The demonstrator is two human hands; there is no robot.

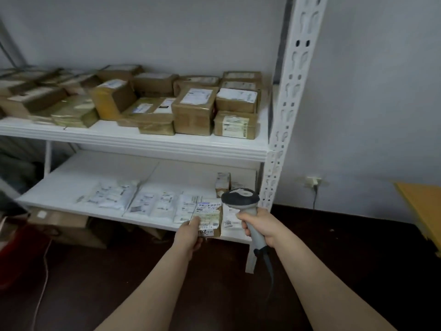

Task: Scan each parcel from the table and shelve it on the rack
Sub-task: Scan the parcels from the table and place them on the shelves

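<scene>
Your left hand [191,237] grips the parcel [208,217] by its lower left corner, thumb on the label. The other fingers are hidden behind it. The parcel is a small brown box, white label facing you, barcode strip along the top edge. It's at the front edge of the lower shelf [83,177], right end, near the rack [298,91] upright. Can't tell if it rests on the shelf or is held just above it.

Your right hand [260,226] is wrapped round the scanner [241,199] handle. The scanner head is up, just beside the parcel's top right corner; touching or not, can't tell. The cable [268,266] drops from the handle base.

Lower shelf: white bags [112,194] lie flat in a row along the front, left of the parcel. One labelled packet [230,223] lies between your hands. A small box [223,182] stands upright behind the scanner head.

Upper shelf [143,142]: brown boxes [194,111] sit side by side, some stacked, labels up. The left end is blurred.

Under the rack, left side, there's a carton [64,225] on the dark floor, with a white cord [45,266] running past it. There's a wall socket [313,181] right of the rack, with a plug in it. A yellow surface [422,206] shows at the right edge.
</scene>
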